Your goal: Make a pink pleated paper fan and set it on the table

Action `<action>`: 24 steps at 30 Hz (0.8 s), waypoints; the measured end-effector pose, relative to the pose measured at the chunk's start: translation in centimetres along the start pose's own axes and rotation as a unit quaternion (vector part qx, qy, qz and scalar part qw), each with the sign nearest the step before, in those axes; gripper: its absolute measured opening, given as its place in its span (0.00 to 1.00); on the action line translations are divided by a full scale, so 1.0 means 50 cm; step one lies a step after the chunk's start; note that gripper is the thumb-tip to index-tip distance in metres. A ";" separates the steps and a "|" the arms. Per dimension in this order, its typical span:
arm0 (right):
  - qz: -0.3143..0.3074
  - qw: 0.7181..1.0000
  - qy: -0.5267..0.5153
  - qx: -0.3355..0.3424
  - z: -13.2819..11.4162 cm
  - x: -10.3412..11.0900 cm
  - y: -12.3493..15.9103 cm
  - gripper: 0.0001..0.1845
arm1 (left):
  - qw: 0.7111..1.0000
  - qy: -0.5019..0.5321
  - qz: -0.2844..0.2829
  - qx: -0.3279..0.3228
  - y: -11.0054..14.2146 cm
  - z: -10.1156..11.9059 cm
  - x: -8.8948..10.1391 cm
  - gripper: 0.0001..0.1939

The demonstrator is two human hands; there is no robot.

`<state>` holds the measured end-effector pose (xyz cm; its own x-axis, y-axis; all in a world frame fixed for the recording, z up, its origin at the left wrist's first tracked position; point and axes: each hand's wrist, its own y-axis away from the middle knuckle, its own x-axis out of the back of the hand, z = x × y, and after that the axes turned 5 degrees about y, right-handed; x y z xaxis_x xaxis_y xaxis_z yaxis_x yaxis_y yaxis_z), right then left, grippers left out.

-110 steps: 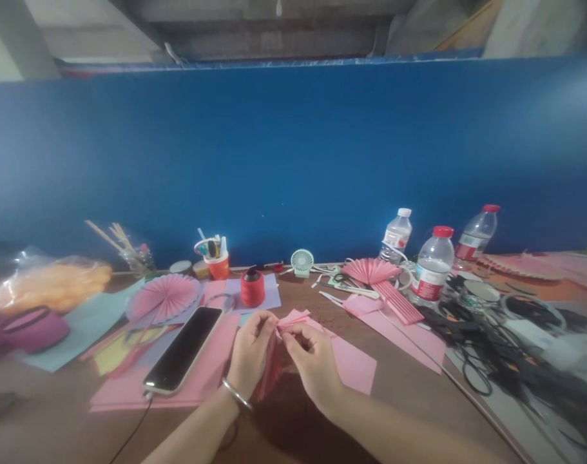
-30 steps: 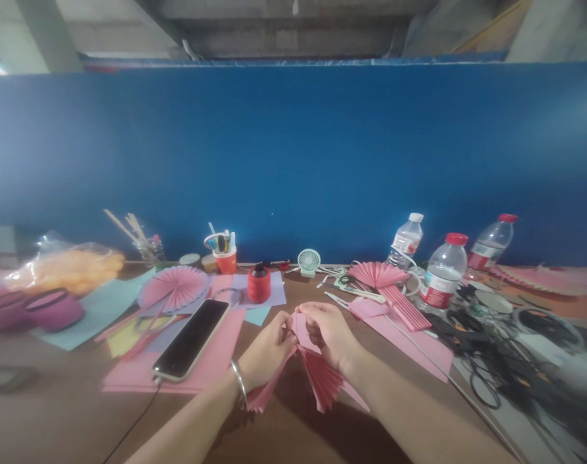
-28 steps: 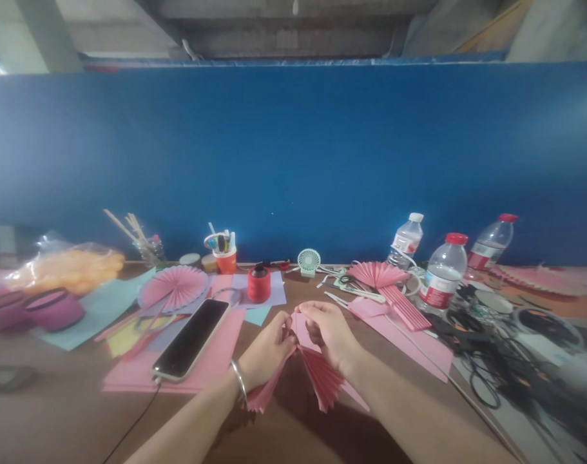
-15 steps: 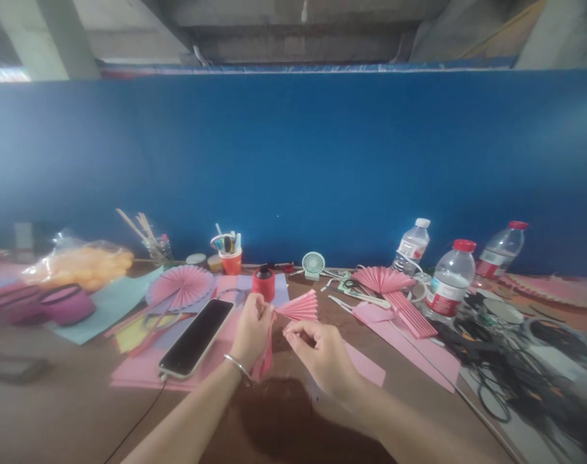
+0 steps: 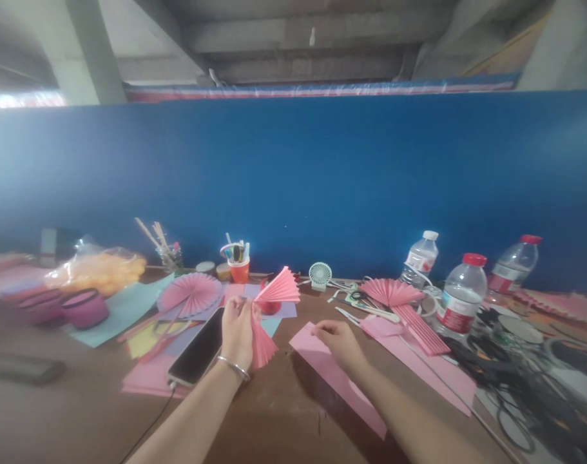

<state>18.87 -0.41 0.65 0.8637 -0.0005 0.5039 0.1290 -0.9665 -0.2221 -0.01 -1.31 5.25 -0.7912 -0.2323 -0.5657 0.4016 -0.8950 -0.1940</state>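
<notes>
My left hand [image 5: 239, 332] is closed around the pinched middle of a pleated pink paper bow [image 5: 282, 288]. One folded end fans out up and to the right, and the other hangs below my fingers. My right hand [image 5: 340, 346] has its thumb and forefinger together over the far end of a flat pink paper strip [image 5: 344, 390]. Whether anything is between those fingertips is too small to tell. Behind the bow, a red container [image 5: 270, 306] is partly hidden.
A phone [image 5: 199, 351] on a cable lies left of my hands, by a round paper fan [image 5: 191, 296]. To the right are a pleated pink fan [image 5: 390, 291], more pink paper [image 5: 433, 370], several bottles [image 5: 462, 296] and tangled black cables [image 5: 496, 361]. A small fan [image 5: 320, 275] stands at the back.
My left hand has turned and raised the pleated bow, so its upper end stands higher, in front of the red container. My right hand has moved away from it, and more of the flat strip shows.
</notes>
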 end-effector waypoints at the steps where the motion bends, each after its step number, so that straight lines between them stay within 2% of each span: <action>1: 0.003 0.999 0.038 0.001 0.008 0.010 -0.007 0.12 | 1.000 0.006 0.009 -0.001 -0.004 0.002 0.002 0.14; 4: 0.031 0.994 0.108 -0.016 0.037 0.044 -0.028 0.11 | 0.999 0.030 0.015 -0.011 -0.014 0.007 0.010 0.14; 7: 0.086 0.979 0.177 -0.053 0.070 0.073 -0.041 0.12 | 0.999 0.050 0.006 -0.017 -0.015 0.009 0.013 0.13; 10: 0.127 0.961 0.233 -0.079 0.088 0.087 -0.042 0.12 | 0.998 0.054 -0.011 0.009 -0.007 0.004 0.011 0.12; 11: 0.137 0.957 0.245 -0.072 0.087 0.086 -0.039 0.12 | 0.998 0.057 -0.022 0.024 -0.003 0.001 0.010 0.12; 13: 0.152 0.960 0.237 -0.008 0.072 0.075 -0.030 0.13 | 0.995 0.075 -0.047 0.055 0.005 -0.010 0.009 0.11; 14: 0.154 0.965 0.208 0.041 0.059 0.064 -0.024 0.14 | 0.992 0.086 -0.059 0.071 0.009 -0.015 0.008 0.11; 16: 0.131 0.981 0.076 0.123 0.026 0.032 -0.007 0.12 | 0.986 0.107 -0.080 0.099 0.019 -0.028 0.004 0.10; 17: 0.103 0.987 -0.016 0.121 0.009 0.012 0.002 0.11 | 0.983 0.111 -0.088 0.113 0.025 -0.033 0.001 0.10; 18: 0.070 0.987 -0.112 0.090 -0.007 -0.010 0.012 0.10 | 0.982 0.109 -0.094 0.126 0.032 -0.038 -0.002 0.11; 19: 0.037 0.978 -0.196 0.065 -0.022 -0.031 0.021 0.10 | 0.980 0.101 -0.099 0.138 0.041 -0.043 -0.007 0.10; 21: -0.031 0.941 -0.335 0.045 -0.043 -0.066 0.037 0.12 | 0.979 0.071 -0.107 0.156 0.060 -0.050 -0.016 0.10; 22: -0.057 0.926 -0.370 0.039 -0.049 -0.078 0.042 0.14 | 0.979 0.056 -0.113 0.161 0.070 -0.053 -0.021 0.10; 24: -0.087 0.918 -0.387 0.025 -0.054 -0.088 0.050 0.16 | 0.978 0.032 -0.127 0.160 0.089 -0.057 -0.030 0.11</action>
<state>14.06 -3.51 0.12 0.9124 0.3548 -0.2041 0.3042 -0.9213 -0.2421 4.28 -3.84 2.93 -0.8116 0.0293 -0.5834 0.0215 -0.9966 -0.0799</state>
